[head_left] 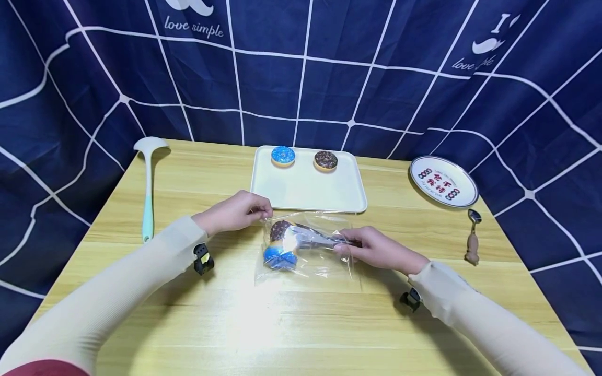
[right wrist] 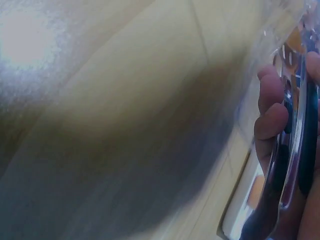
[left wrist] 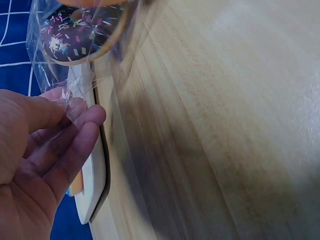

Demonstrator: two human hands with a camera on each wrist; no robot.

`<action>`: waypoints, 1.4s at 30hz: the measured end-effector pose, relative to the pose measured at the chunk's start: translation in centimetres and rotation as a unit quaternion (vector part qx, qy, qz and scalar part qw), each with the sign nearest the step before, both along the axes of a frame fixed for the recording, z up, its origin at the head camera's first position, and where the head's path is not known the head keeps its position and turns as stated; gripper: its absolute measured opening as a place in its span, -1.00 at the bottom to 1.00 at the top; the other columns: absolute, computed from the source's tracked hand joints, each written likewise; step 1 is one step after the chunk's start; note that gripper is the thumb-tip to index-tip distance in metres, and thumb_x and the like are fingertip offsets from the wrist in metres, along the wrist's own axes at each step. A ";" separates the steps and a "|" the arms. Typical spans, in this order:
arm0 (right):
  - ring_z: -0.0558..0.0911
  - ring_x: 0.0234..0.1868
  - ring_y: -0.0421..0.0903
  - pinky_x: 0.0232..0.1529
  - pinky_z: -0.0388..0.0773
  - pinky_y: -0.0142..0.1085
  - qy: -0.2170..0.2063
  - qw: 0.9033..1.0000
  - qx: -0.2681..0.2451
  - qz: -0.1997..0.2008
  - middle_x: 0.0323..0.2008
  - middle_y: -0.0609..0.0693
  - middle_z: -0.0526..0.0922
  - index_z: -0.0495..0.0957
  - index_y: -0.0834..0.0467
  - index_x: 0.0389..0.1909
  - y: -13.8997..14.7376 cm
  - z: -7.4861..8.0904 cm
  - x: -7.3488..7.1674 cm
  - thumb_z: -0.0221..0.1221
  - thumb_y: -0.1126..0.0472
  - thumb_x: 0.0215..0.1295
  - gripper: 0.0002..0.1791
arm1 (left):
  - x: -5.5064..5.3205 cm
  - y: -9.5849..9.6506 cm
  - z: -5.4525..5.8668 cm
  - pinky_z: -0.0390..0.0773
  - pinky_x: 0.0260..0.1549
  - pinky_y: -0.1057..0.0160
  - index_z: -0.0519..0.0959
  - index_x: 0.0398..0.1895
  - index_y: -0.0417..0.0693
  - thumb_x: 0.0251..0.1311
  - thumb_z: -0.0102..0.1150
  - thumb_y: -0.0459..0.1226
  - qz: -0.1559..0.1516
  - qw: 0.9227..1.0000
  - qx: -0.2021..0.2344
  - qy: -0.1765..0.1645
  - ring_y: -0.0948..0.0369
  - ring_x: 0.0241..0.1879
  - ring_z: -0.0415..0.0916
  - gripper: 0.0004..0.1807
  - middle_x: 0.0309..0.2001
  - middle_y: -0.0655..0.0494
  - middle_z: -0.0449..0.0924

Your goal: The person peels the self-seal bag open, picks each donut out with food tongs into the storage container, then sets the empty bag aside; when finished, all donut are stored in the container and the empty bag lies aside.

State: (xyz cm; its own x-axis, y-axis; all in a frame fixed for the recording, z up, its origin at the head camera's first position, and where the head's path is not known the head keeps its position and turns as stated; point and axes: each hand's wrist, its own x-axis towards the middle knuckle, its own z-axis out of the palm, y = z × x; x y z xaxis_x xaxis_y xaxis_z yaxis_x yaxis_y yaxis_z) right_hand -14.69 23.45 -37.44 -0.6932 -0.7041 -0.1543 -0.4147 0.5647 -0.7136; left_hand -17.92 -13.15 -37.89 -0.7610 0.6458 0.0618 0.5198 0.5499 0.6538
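Observation:
A clear plastic bag [head_left: 324,269] is held just above or on the table, and a chocolate doughnut [head_left: 280,230] with sprinkles and a blue doughnut [head_left: 279,258] lie in its left part. My left hand [head_left: 237,211] pinches the bag's upper left corner; in the left wrist view the film bunches between thumb and fingers [left wrist: 90,120]. Metal tongs [head_left: 315,239] with dark handles reach into the bag, their tips at the chocolate doughnut. My right hand [head_left: 376,248] grips the tongs by the handles, partly inside the bag's mouth. Glare hides whether the tips still touch the doughnut.
Behind the bag lies a white tray [head_left: 308,196] bearing another blue doughnut [head_left: 283,155] and another chocolate doughnut [head_left: 325,160]. A ladle [head_left: 148,193] lies at the left. To the right are a round plate [head_left: 428,190] with red lettering and a small spoon [head_left: 472,243]. A dark checked curtain [head_left: 268,78] borders the table.

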 end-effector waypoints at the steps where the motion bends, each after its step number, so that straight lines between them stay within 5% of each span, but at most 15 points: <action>1: 0.50 -0.56 -0.30 -0.52 0.51 -0.39 0.003 1.000 0.000 0.001 -0.51 -0.08 0.59 0.65 0.15 -0.11 0.0 0.0 0.0 0.21 0.16 0.53 -0.86 | 0.0 0.0 0.0 0.64 -0.19 0.25 0.70 -0.25 -0.13 0.43 0.14 -0.47 0.001 1.000 -0.001 0.000 0.25 -0.28 0.57 -0.84 -0.28 0.06 0.74; 11: 0.56 -0.57 -0.21 -0.52 0.57 -0.37 0.032 0.999 -0.005 -0.001 -0.50 -0.10 0.61 0.66 0.16 0.07 0.4 -0.1 -0.1 0.21 0.20 0.52 -0.78 | 0.0 -0.1 -0.2 0.65 -0.18 0.25 0.69 -0.25 -0.14 0.43 0.12 -0.49 -0.003 1.000 0.005 0.002 0.24 -0.26 0.59 -0.82 -0.28 0.07 0.74; 16: 0.53 -0.58 -0.28 -0.51 0.55 -0.37 0.044 0.999 -0.002 -0.010 -0.53 -0.08 0.59 0.67 0.12 -0.02 1.2 -0.1 0.0 0.19 0.20 0.54 -0.85 | 0.1 -0.2 -0.3 0.67 -0.18 0.26 0.69 -0.25 -0.16 0.42 0.11 -0.51 -0.005 1.000 0.012 0.006 0.22 -0.26 0.62 -0.81 -0.27 0.06 0.75; 25: 0.54 -0.61 -0.19 -0.58 0.51 -0.36 0.024 0.999 0.008 -0.036 -0.57 -0.01 0.60 0.70 0.10 -0.05 4.1 0.4 0.6 0.19 0.17 0.55 -0.84 | 0.2 -0.2 -0.1 0.67 -0.18 0.24 0.69 -0.27 -0.15 0.41 0.12 -0.51 -0.006 1.000 0.012 0.004 0.19 -0.25 0.64 -0.81 -0.28 0.06 0.76; 42: 0.66 -0.50 -0.25 -0.50 0.67 -0.26 -0.027 0.997 -0.032 -0.067 -0.31 0.14 0.77 0.65 0.34 -0.01 11.5 0.6 2.5 0.08 0.33 0.58 -0.79 | 0.3 -0.4 -0.5 0.67 -0.16 0.24 0.69 -0.27 -0.16 0.40 0.11 -0.53 -0.010 1.000 0.012 0.017 0.24 -0.26 0.59 -0.80 -0.30 0.07 0.73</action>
